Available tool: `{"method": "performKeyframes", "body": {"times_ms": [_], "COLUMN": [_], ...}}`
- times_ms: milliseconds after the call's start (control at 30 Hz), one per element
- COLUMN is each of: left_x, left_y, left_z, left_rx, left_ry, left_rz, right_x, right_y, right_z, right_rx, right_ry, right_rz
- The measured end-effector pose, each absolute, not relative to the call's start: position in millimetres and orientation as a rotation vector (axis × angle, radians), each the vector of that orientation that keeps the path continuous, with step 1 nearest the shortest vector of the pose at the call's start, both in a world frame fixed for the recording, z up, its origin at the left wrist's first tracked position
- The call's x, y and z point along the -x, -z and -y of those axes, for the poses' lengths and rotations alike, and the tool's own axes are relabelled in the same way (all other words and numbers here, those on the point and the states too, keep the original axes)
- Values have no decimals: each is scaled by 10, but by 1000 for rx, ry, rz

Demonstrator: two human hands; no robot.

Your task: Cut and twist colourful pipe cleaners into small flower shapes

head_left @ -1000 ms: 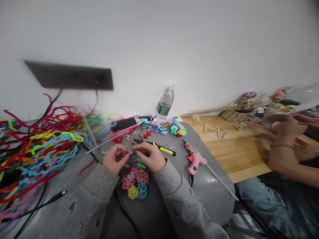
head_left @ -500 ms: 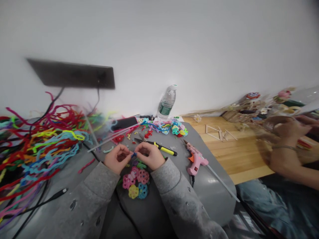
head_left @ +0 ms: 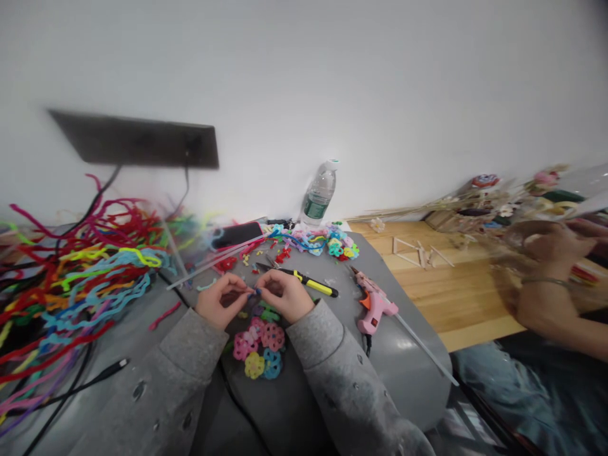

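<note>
My left hand (head_left: 222, 300) and my right hand (head_left: 284, 295) meet over the grey table, each in a pinch. Between their fingertips is a small dark-blue piece of pipe cleaner (head_left: 257, 292), mostly covered by the fingers. Just below the hands lies a cluster of fuzzy pipe-cleaner flowers (head_left: 259, 345) in pink, yellow, blue and green. Behind my right hand rests a yellow-and-black pair of pliers (head_left: 317, 286), its front end partly hidden.
Loose coloured pipe cleaners (head_left: 99, 266) heap up on the left. A pink glue gun (head_left: 376, 307) with a long glue stick lies right. A water bottle (head_left: 319, 195) stands by the wall. Another person's hands (head_left: 551, 250) work at the wooden table (head_left: 456, 301).
The fingertips have shifted slightly around the blue piece, with my left hand a little further left. The view has moved very slightly; the things on the table lie as before.
</note>
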State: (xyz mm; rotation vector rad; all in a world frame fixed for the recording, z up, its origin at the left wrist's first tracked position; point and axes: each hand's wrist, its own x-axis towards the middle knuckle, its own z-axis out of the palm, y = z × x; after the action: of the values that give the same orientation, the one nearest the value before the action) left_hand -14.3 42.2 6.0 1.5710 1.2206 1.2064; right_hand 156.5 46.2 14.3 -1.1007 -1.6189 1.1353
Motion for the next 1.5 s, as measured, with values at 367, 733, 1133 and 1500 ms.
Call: {"method": "performKeyframes", "body": {"times_ms": [367,733,1133,1500], "left_x": [511,476,105,60], "left_y": [2,16,-53,-78], "left_z": [-605,-606,-433,-415], "left_rx": [-2237,-2164,-1469,-1268], "left_ry": [-701,-666,-1089,-1172], "left_rz": [-1024,-1070,-1138,-1112], "right_x": [-1702,-1680,-1601,-1599], "right_y": [-51,-46,-101,-101], "right_z": [-569,-548,-493,-484], "right_rx": [1019,976,941,973], "right_ry": [-1147,-1168,-970,-910], "right_rz": [1495,1498,1680,1723]}}
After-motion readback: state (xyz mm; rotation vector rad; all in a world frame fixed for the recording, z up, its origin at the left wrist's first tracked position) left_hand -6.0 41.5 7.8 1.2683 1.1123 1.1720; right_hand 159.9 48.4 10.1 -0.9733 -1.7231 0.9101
